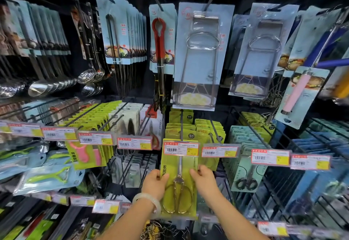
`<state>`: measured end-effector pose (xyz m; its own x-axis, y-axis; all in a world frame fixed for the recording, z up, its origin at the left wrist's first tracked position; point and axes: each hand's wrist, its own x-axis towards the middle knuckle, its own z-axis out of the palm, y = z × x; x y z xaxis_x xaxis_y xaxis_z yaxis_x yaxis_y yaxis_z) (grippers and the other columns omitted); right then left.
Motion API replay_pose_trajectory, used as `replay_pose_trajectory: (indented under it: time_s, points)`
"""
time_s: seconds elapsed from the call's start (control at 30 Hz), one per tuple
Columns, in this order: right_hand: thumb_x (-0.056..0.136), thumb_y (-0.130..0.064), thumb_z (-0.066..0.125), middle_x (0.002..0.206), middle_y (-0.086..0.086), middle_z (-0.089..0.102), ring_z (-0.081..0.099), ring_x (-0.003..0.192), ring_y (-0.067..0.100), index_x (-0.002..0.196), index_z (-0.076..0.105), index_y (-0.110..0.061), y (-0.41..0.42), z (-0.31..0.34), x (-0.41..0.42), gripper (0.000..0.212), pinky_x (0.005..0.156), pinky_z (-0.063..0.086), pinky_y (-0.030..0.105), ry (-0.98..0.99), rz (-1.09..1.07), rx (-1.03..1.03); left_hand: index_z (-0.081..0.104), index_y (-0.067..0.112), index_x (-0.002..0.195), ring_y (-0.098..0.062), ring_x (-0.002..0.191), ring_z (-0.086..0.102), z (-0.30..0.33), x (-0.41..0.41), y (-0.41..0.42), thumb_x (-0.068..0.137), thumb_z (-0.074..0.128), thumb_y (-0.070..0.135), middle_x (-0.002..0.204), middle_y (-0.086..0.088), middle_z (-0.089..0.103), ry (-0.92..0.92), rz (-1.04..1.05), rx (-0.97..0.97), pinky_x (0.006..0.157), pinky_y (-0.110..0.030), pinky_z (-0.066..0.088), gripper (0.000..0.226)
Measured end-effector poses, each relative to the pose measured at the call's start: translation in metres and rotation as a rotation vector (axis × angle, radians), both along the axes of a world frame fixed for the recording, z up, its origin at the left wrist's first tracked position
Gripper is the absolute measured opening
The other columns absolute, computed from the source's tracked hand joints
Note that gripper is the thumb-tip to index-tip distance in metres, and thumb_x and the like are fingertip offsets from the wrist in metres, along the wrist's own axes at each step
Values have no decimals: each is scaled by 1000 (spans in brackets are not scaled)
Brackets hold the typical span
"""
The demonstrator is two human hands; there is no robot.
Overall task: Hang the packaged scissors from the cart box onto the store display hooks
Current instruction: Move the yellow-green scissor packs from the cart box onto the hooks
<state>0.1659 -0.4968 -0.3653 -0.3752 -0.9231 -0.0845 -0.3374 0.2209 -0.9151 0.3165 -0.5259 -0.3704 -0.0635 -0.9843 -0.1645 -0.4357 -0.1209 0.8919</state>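
A yellow-green package of gold-handled scissors (179, 183) hangs upright at the front of a display hook (181, 126), its top hidden behind a red and yellow price tag (181, 148). My left hand (155, 183) grips the package's left edge, and a pale bangle circles that wrist. Over on the right edge, the fingers of my right hand (203, 178) hold the package. More yellow-green packs (179, 133) hang behind it on the same hook. The cart box is out of view.
Neighbouring hooks carry green and teal scissor packs (245, 166), peelers (47, 177) at the left, tongs (160, 51) and packaged utensils above. Price tags (270, 157) line the hook ends. Lower hooks jut out near my forearms.
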Motion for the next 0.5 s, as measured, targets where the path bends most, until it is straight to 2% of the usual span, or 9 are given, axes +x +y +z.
replay_pose_trajectory:
  time_s: [0.1,0.2,0.27,0.37,0.5]
  points:
    - [95,-20,50,74,-4,50,45,65,9,81,51,-17,-5,-1,1,14,63,39,22,40,27,29,30,14,65,-14,53,30,1,0,-3,95,52,24,60,0,32,-39,-18,-9,50,-28,25,38]
    - [96,-17,50,76,-5,55,49,67,6,82,52,-20,-3,-1,-1,14,61,39,18,11,50,8,30,15,64,-12,53,30,2,4,-4,96,50,23,60,1,32,-56,-67,-37,49,-25,24,38]
    - [97,-18,47,76,-4,52,47,67,7,82,52,-15,2,-1,-2,15,59,37,16,-4,65,-12,33,16,64,-11,52,31,0,6,-4,96,50,24,60,2,33,-12,-108,-26,50,-24,26,38]
    - [98,-20,44,76,-1,48,44,68,10,85,50,-11,4,-3,-4,17,62,37,21,-12,78,-23,37,18,64,-9,51,34,1,4,-1,97,50,23,58,5,35,114,-96,10,48,-20,29,36]
    - [97,-18,45,86,-2,59,54,80,11,96,56,-14,1,-5,-4,12,72,43,21,-32,68,-43,37,18,63,-8,49,34,-1,0,-1,96,50,21,56,5,36,131,-80,-11,47,-21,28,36]
